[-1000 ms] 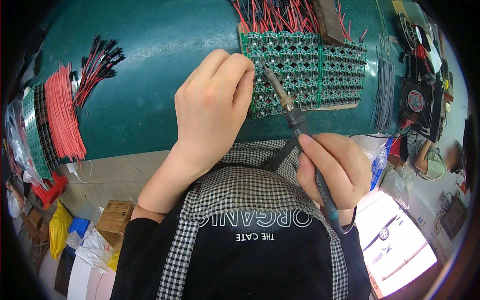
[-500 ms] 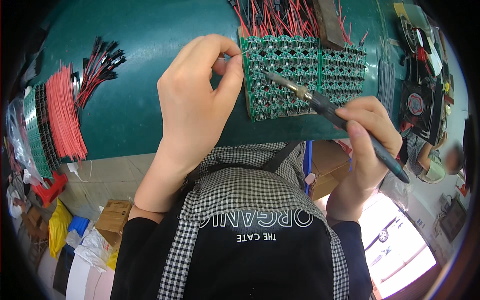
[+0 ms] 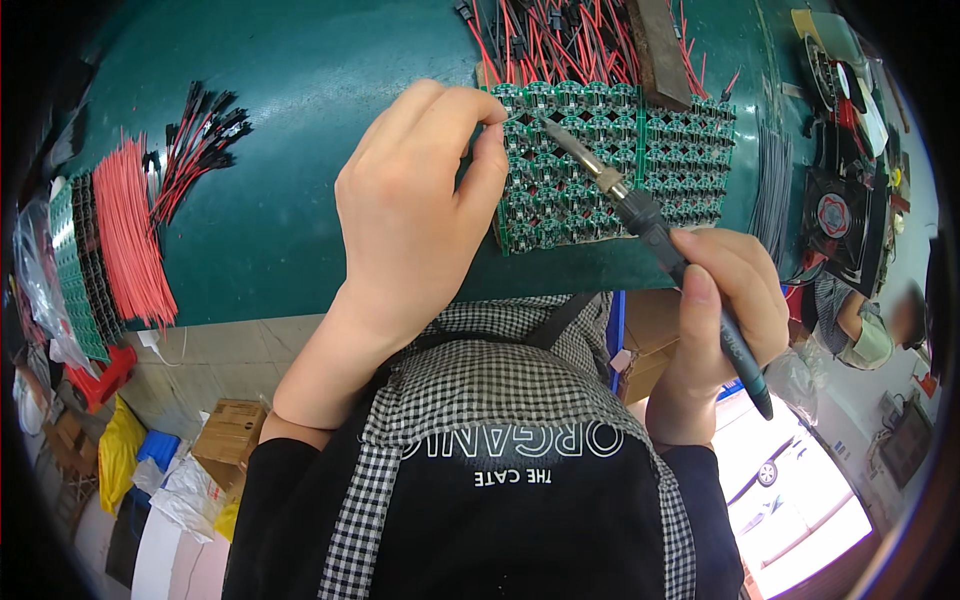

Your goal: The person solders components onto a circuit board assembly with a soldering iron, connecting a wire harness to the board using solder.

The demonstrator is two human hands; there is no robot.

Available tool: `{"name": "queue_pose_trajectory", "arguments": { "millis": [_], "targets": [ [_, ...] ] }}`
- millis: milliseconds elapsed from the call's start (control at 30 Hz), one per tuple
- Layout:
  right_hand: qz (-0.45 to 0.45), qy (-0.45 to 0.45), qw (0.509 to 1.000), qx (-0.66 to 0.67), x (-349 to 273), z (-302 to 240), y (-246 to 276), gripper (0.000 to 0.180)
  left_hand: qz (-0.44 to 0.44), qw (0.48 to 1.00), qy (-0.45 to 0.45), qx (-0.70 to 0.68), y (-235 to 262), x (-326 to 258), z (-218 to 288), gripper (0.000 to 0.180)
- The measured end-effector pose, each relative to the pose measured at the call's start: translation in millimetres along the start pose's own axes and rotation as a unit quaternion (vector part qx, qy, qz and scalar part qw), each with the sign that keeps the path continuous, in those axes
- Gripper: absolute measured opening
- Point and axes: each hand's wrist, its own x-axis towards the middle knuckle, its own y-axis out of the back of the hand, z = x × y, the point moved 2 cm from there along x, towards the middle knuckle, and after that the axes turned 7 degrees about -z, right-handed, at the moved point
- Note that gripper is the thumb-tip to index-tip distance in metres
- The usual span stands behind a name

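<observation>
My right hand [image 3: 735, 300] is closed around the dark grip of a soldering iron [image 3: 648, 225]. The iron slants up to the left, its tip over the upper rows of a green circuit board panel [image 3: 570, 190] made up of many small boards. At the panel's upper left edge, my left hand [image 3: 420, 200] pinches thumb and forefinger together on a thin solder wire [image 3: 512, 117], which barely shows. Whether the iron's tip touches the board or the wire is too small to tell. Red and black wires with connectors [image 3: 570, 45] stick out behind the panel.
A dark bar [image 3: 660, 55] lies across the wires and the panel's far edge. Left on the green table [image 3: 270, 200] are red wires [image 3: 135, 235], connector leads [image 3: 200, 140] and more panels [image 3: 75, 265]. Grey wires [image 3: 772, 185] and a fan [image 3: 832, 212] stand right; a person [image 3: 865, 325] sits beyond.
My left hand has shifted slightly right and nearer. The iron's tip has moved up and right over the panel, and its handle end has swung down and left, making it steeper.
</observation>
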Motion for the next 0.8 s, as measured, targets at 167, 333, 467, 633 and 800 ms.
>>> {"name": "queue_pose_trajectory", "arguments": {
  "millis": [167, 333, 467, 633, 800],
  "targets": [
    [-0.016, 0.011, 1.0, -0.01, 1.4, -1.1, -1.8, 0.019, -0.001, 1.0, -0.011, 0.029, -0.8, 0.3, 0.8, 0.009],
    [-0.048, 0.015, 0.999, -0.013, 0.1, -2.5, -4.7, 0.024, -0.001, 0.999, -0.009, 0.034, -2.6, 1.4, 0.1, 0.009],
    [-0.052, 0.054, 0.996, -0.056, -4.0, -8.1, -12.2, 0.029, -0.014, 0.999, -0.004, 0.04, -1.5, 2.4, 2.9, 0.008],
    [-0.067, 0.033, 0.996, -0.04, -4.8, -5.7, -10.7, 0.029, -0.019, 0.999, 0.012, 0.031, 1.2, -0.1, 3.6, 0.008],
    [-0.051, 0.03, 0.998, -0.026, -6.6, -4.9, -5.6, 0.029, -0.031, 0.999, 0.018, 0.026, 3.0, -0.9, 4.7, 0.009]
  ]
}}
